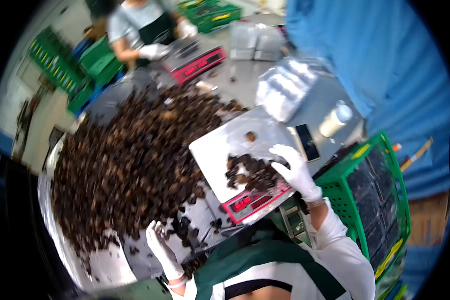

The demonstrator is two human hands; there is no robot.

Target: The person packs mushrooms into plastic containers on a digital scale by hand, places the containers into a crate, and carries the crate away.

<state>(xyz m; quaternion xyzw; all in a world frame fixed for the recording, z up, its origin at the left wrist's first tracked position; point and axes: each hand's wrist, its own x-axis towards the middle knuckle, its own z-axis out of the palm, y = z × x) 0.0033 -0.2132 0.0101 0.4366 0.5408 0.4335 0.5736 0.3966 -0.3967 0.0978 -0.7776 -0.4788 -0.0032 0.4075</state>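
While spread wide, at three o'clock of a heap of dark pieces (245, 170) on the near scale (212, 150): gloved right hand (295, 172); cannot tell if touching. Loosely curled, near five o'clock of the large dark pile (130, 160): gloved left hand (162, 250); cannot tell if gripping anything. Pile at nine o'clock from that scale, phone (307, 142) at three, second scale (200, 65) at eleven; green crate (337, 197) at four from the right hand.

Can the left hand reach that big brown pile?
Probably yes: the gloved left hand is right by the near edge of the brown pile, and nothing seems to block the way.
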